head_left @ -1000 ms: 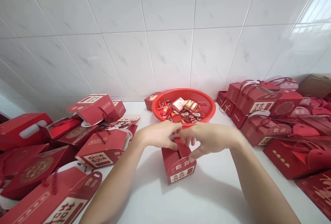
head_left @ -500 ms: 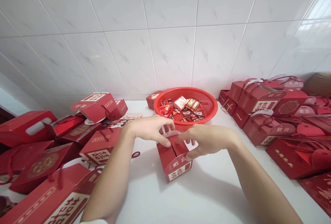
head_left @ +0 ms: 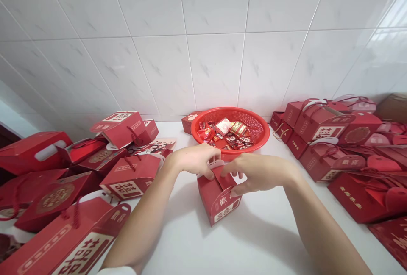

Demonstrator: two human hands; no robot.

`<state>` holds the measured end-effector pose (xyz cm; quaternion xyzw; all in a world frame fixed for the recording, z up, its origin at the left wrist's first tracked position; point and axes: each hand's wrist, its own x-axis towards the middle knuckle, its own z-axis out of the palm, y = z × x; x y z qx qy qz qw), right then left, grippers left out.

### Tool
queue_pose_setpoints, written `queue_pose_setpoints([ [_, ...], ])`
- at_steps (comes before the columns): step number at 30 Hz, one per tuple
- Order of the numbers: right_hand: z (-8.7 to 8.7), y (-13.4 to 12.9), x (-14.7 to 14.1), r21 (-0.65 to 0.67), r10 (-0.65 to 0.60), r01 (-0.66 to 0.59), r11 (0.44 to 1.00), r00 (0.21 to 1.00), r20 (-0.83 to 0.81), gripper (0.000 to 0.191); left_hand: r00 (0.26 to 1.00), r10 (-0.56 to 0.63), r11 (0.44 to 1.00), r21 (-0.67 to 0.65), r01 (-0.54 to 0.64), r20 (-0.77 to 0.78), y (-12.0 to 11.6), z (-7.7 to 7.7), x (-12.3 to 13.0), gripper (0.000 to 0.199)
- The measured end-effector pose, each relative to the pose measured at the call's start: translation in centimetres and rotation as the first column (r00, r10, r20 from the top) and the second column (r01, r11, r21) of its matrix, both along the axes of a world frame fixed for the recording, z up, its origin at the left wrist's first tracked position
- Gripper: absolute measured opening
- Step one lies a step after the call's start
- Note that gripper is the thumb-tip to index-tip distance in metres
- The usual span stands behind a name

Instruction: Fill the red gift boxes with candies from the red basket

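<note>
A small red gift box (head_left: 206, 196) with a white double-happiness label stands on the white tabletop between my hands. Its top panels are nearly together, leaving a dark slit, and curved flaps rise at both ends. My left hand (head_left: 200, 160) pinches the far end, with its thumb on the top and its other fingers partly hidden behind the flap. From the right, my right hand (head_left: 254, 172) grips the box, thumb against the near flap and index finger on the top panel. Just beyond is a red plastic basket (head_left: 262, 133) holding wrapped sweets (head_left: 235, 143).
On the left, red gift boxes (head_left: 117, 129) lie piled, some with cord handles. More red boxes (head_left: 321, 124) are stacked along the right. Behind the basket's left side sits another small red box (head_left: 188, 121). A white tiled wall (head_left: 216, 67) closes off the back.
The box has turned slightly and shifted a little to the right in view, both hands staying on it. The whole view has also moved slightly.
</note>
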<state>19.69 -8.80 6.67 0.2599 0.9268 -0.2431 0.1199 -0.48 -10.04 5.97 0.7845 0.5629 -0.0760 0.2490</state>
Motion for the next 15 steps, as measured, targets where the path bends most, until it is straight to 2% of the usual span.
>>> queue_pose_setpoints([
  [4,0.1,0.1,0.2,0.004,-0.018,0.018,1.000,1.000,0.022,0.021,0.998,-0.048,0.997,0.065,0.046,0.032,0.0,0.0,0.9,0.024],
  [9,0.4,0.0,0.4,0.027,-0.108,0.107,0.994,0.993,0.037,0.011,0.991,-0.094,0.987,0.140,0.080,0.099,0.0,0.0,1.9,0.013],
  [15,0.1,0.4,0.3,0.020,-0.109,0.108,0.994,0.992,0.057,0.018,0.979,-0.119,0.991,0.084,0.106,0.166,0.2,-0.1,1.6,0.015],
])
